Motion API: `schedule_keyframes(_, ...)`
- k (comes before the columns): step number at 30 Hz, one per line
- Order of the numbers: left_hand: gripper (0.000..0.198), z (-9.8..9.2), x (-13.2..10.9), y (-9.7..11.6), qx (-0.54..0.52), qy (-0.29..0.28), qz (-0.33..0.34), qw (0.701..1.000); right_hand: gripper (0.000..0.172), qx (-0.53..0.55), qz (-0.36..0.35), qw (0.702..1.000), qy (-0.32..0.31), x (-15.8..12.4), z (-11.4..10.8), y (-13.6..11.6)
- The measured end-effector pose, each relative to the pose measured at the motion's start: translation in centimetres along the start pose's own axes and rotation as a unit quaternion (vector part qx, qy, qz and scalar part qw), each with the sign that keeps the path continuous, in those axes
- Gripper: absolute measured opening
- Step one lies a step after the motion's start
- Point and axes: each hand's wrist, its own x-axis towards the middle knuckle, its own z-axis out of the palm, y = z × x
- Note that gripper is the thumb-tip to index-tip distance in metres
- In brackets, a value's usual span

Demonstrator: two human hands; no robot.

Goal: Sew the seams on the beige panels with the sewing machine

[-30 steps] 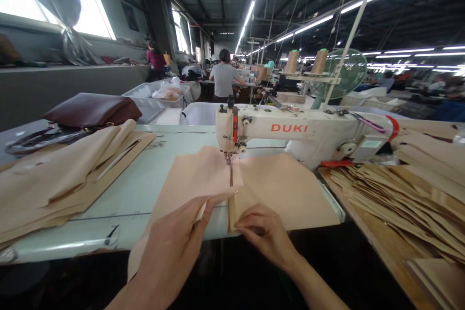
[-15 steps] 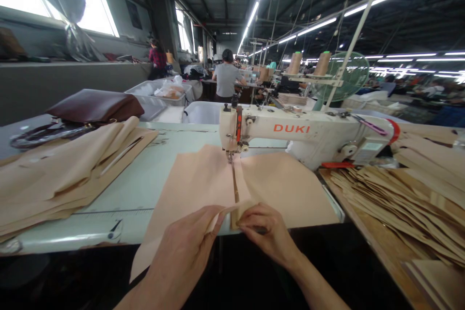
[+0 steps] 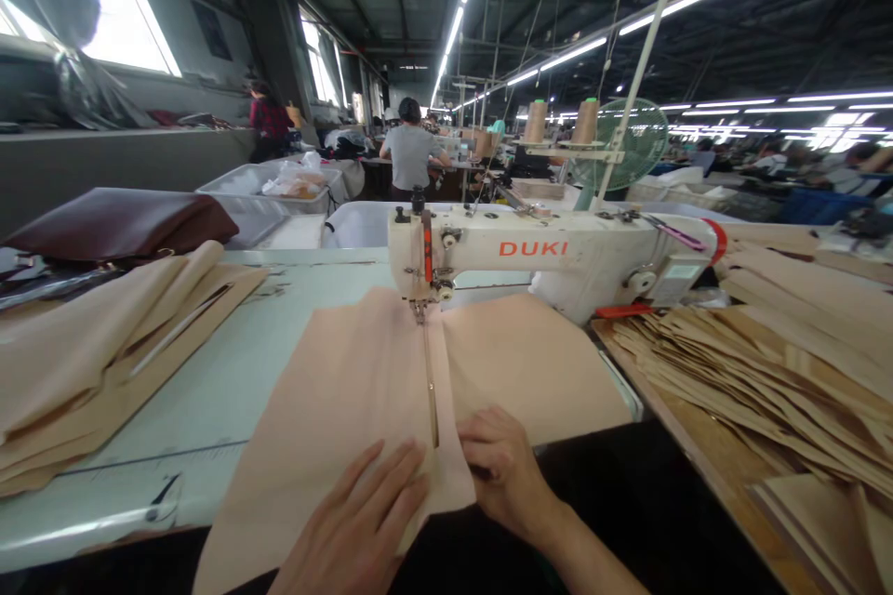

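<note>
A beige fabric piece [image 3: 341, 390] lies spread on the sewing table [image 3: 230, 381], its middle seam running up under the needle of a white DUKI sewing machine [image 3: 530, 256]. My left hand [image 3: 355, 525] rests flat on the fabric just left of the seam, fingers stretched out. Right of the seam, my right hand [image 3: 499, 469] presses on the fabric's near edge with its fingers curled down onto the cloth.
A stack of beige fabric [image 3: 104, 335] and a dark red bag [image 3: 118, 223] lie at the left. Many tan cut pieces [image 3: 753, 372] are piled at the right. Behind the machine stand thread cones [image 3: 562, 121], a fan [image 3: 620, 144], bins and other people.
Both hands were pinching the fabric's near edges together; now the fabric lies flat, the left hand has opened onto it, and the view has shifted closer.
</note>
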Motion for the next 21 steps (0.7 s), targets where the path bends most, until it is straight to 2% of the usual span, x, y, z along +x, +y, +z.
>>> schedule_keyframes(4,0.047,-0.3,0.5,-0.5,0.019,0.006,0.026,0.999,0.029,0.006,0.001,1.0,0.005,0.1,-0.1,-0.1)
schedule_keyframes(7,0.048,-0.2,0.7,-0.7,0.037,0.0,0.047,0.998,0.025,0.01,0.0,1.0,0.006,0.1,0.0,0.0)
schedule_keyframes(11,0.047,0.4,0.5,-0.5,0.017,-0.01,0.043,0.999,0.018,0.003,0.004,1.0,0.008,0.2,-0.1,-0.4)
schedule_keyframes(14,0.031,0.7,0.6,-0.5,-0.001,-0.004,0.029,1.0,0.012,0.012,0.03,0.999,-0.02,0.4,-1.1,-1.1)
schedule_keyframes(16,0.037,0.8,0.7,-0.6,-0.011,-0.005,0.027,1.0,0.015,0.033,0.064,0.997,-0.036,0.9,-2.2,-1.6)
schedule_keyframes(19,0.048,1.2,0.8,-1.1,-0.043,-0.032,0.027,0.998,0.021,0.022,0.108,0.994,0.001,2.2,-3.2,-1.8)
schedule_keyframes(21,0.054,1.6,0.6,-1.5,-0.05,-0.058,0.026,0.997,0.029,-0.01,0.09,0.996,0.004,3.2,-3.0,-1.6)
